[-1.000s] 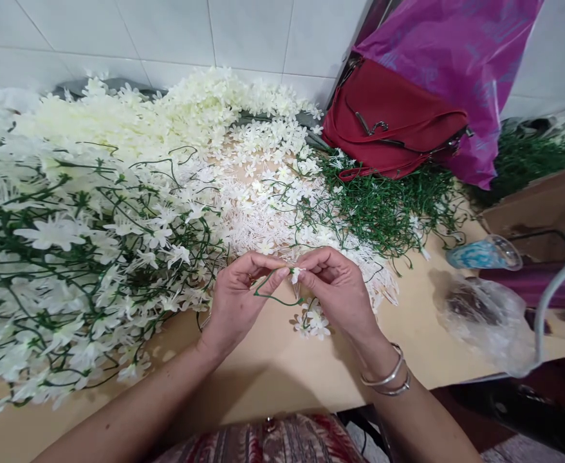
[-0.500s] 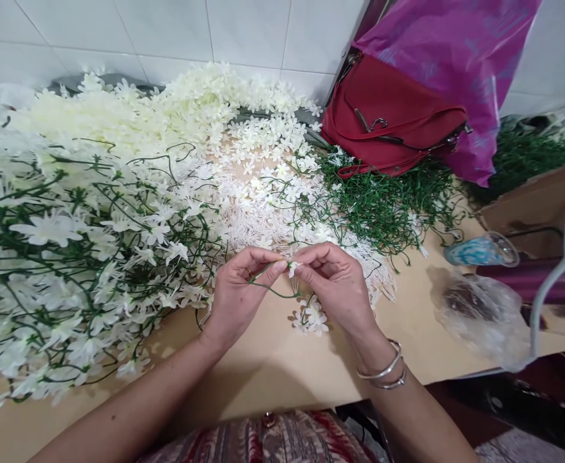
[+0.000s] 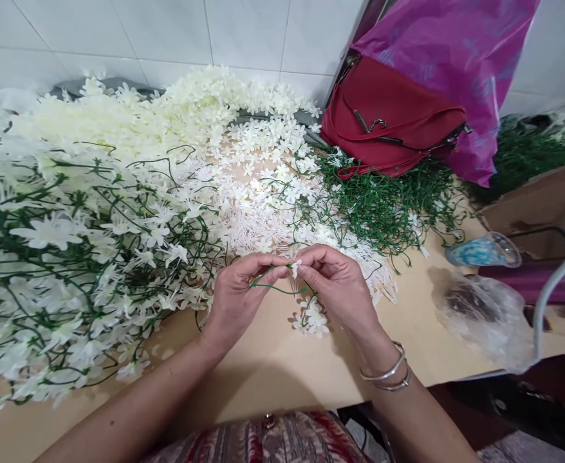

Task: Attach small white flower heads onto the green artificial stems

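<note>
My left hand is closed in a pinch on a thin green artificial flower stem, which loops below the fingers. Right beside it, my right hand pinches a small white artificial flower at the stem's end, between thumb and forefinger. The fingertips of both hands nearly meet there. Under the right hand, a small cluster of white flowers hangs or lies close to the tabletop; I cannot tell which. Behind the fingers spreads a layer of thin white stamens.
Stemmed white flowers heap up at left, loose cream petals behind. Green stems lie at back right before a red handbag and purple bag. A plastic cup and clear plastic bag sit at right.
My hands have hardly moved; the small flower and the fingertips have shifted slightly to the right. The looped stem sits a little higher. Both hands keep their pinch.
</note>
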A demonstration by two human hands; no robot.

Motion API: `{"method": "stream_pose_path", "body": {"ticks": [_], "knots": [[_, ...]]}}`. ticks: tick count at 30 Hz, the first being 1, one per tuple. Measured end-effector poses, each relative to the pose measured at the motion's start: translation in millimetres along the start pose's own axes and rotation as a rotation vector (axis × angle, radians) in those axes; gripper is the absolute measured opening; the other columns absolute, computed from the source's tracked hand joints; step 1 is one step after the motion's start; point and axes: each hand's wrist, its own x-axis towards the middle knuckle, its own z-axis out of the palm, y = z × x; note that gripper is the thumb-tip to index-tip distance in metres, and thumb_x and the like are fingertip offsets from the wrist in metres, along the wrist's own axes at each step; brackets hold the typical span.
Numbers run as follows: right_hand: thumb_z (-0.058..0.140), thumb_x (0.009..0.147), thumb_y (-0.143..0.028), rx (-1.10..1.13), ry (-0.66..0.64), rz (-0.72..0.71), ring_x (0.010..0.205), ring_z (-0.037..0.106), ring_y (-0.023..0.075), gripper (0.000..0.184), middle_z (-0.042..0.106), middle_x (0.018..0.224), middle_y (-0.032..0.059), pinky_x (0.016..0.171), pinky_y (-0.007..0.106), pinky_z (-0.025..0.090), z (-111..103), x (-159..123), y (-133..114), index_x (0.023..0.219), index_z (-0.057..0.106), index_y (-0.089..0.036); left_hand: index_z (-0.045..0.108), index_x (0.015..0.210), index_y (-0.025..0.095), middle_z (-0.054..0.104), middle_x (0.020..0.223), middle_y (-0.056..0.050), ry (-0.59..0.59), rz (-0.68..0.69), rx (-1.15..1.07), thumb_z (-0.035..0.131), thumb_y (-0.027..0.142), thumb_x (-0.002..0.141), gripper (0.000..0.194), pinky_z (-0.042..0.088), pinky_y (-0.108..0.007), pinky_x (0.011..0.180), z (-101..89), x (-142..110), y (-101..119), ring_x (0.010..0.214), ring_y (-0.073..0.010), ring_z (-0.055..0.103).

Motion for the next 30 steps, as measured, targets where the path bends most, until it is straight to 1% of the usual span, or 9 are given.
{"method": "stream_pose_path", "body": {"ticks": [2,5,9,16,22,26,30], "knots": [[0.085,0.083,-0.038,-0.020,-0.019,0.034,0.068,0.056,0.0140,0.020,0.067,0.080,0.0006,0.060,0.027,0.049,-0.6,-0.5,-0.1,0.080,0.073,-0.023,0.081,0.099,0.023,0.082,0.090,-0.004,-0.006,-0.003,0.057,0.076,0.030,0.094,0.010,0.061,-0.031,0.082,-0.3,-0.4,0.7,0.082,-0.0191,0.076],[0.085,0.083,-0.043,-0.008,-0.040,0.075,0.064,0.054,0.0138,0.023,0.067,0.077,0.0005,0.055,0.027,0.047,0.7,-1.0,0.4,0.082,0.072,-0.023,0.080,0.097,0.022,0.082,0.087,-0.004,-0.015,-0.011,0.069,0.073,0.030,0.095,0.010,0.060,-0.030,0.079,0.6,-0.4,2.2,0.079,-0.0188,0.076],[0.084,0.083,-0.047,-0.020,-0.034,0.061,0.060,0.052,0.0132,0.028,0.067,0.074,0.0006,0.051,0.026,0.044,5.5,-1.7,-1.1,0.080,0.071,-0.023,0.078,0.094,0.022,0.080,0.084,-0.002,-0.010,-0.009,0.054,0.072,0.029,0.096,0.010,0.059,-0.029,0.078,1.6,-1.3,3.0,0.078,-0.0177,0.075],[0.082,0.086,-0.042,-0.005,-0.036,0.047,0.059,0.053,0.0120,0.024,0.067,0.074,-0.0003,0.051,0.025,0.042,9.2,-2.5,-1.3,0.081,0.069,-0.023,0.076,0.093,0.021,0.079,0.086,-0.002,-0.024,-0.054,-0.053,0.070,0.028,0.097,0.011,0.057,-0.027,0.079,5.1,-5.2,0.5,0.081,-0.0166,0.073],[0.084,0.084,-0.042,0.049,-0.064,0.057,0.061,0.056,0.0125,0.024,0.070,0.077,-0.0001,0.054,0.025,0.045,7.9,1.5,2.5,0.083,0.069,-0.023,0.076,0.090,0.019,0.078,0.084,-0.003,0.023,-0.099,-0.101,0.072,0.029,0.094,0.011,0.057,-0.027,0.078,10.7,-3.8,2.5,0.078,-0.0168,0.072],[0.088,0.081,-0.042,0.164,-0.088,0.077,0.071,0.063,0.0142,0.025,0.071,0.080,-0.0001,0.065,0.027,0.052,5.1,5.3,4.7,0.083,0.070,-0.024,0.077,0.091,0.019,0.080,0.085,-0.003,0.033,-0.116,-0.128,0.075,0.029,0.092,0.011,0.058,-0.027,0.079,11.4,-1.5,4.4,0.079,-0.0163,0.073],[0.090,0.079,-0.036,0.190,-0.082,0.086,0.067,0.060,0.0121,0.021,0.069,0.077,-0.0020,0.064,0.025,0.049,1.5,7.0,7.1,0.087,0.074,-0.024,0.077,0.092,0.018,0.080,0.084,-0.003,0.025,-0.092,-0.089,0.074,0.028,0.093,0.010,0.058,-0.025,0.079,9.5,-0.8,4.5,0.080,-0.0156,0.074]]}}
